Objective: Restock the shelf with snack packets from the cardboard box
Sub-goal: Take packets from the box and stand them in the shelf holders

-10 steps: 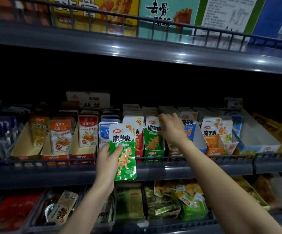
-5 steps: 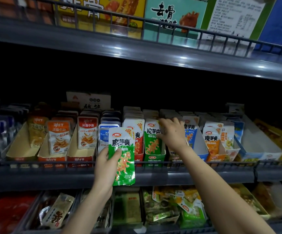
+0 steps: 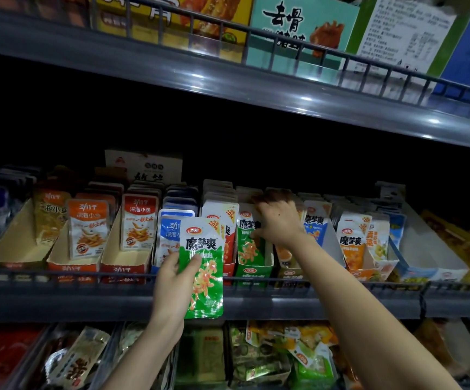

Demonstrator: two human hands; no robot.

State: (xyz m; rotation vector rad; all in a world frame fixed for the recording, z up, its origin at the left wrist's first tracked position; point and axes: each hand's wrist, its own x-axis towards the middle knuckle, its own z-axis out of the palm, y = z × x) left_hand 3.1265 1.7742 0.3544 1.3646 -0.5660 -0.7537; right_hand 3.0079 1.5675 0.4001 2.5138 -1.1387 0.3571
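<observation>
Restocking at the snack shelf: I had my left hand (image 3: 171, 285) gripping a green konjac snack packet (image 3: 204, 266), thumb across its front and fingers behind, held upright just in front of the wire shelf rail (image 3: 59, 274). My right hand (image 3: 278, 223) was up and to the right of it, fingers hooked over the tops of the packets standing in the green display tray (image 3: 253, 273); it looked pressed against that row, but whether it pinched one or only pushed them back I couldn't tell. The cardboard box wasn't in view.

Judging the step, I was making room in the matching green row w/ the right hand so the left-hand packet could drop in. To do it well, I figured the right hand should tip the whole row back evenly, opening a gap at the front of the tray rather than mid-stack. The held packet then needed to travel up and right, clear the rail, and go in bottom edge first, label facing out like its neighbours. The red-label packets (image 3: 222, 220) sat directly left of the slot, just above the left hand, so the approach had to stay narrow. The foil looked slick and floppy, so I'd keep the grip low and firm.
</observation>
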